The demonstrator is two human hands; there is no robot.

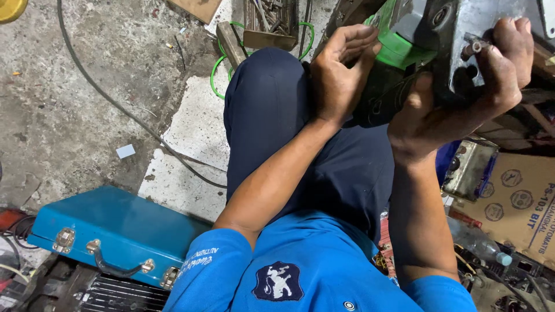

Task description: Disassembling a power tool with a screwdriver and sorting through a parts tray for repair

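There is just one camera. It sits on the person's head and looks almost straight down, very close to their own arms and lap. The hands are at the upper right of the frame, and the floor [87, 86] fills the left side.

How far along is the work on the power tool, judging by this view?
Done: nothing shows as finished; the blue case lies shut on the floor. In hand: the left hand grips the green and black power tool, the right hand pinches a small metal part on its grey head. Left: cannot tell.
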